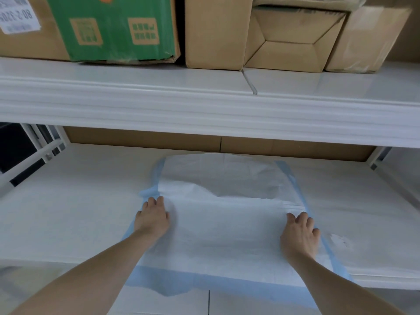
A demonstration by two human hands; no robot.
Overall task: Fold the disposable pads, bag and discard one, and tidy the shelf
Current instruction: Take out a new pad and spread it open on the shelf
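A white disposable pad point(225, 223) with light blue edges lies spread on the lower white shelf point(68, 212). Its near blue edge hangs over the shelf's front lip. The far part of the pad is rumpled and reaches under the upper shelf. My left hand point(152, 218) rests flat on the pad's left edge, fingers straight. On the pad's right edge my right hand point(300, 234) presses down with fingers spread. Neither hand grips anything.
The upper white shelf point(204, 103) juts out just above the pad, carrying a green-printed carton point(113, 28) and several brown cardboard boxes point(218, 30). More brown cardboard point(145, 138) stands behind the pad. White racking point(34, 151) stands at the left.
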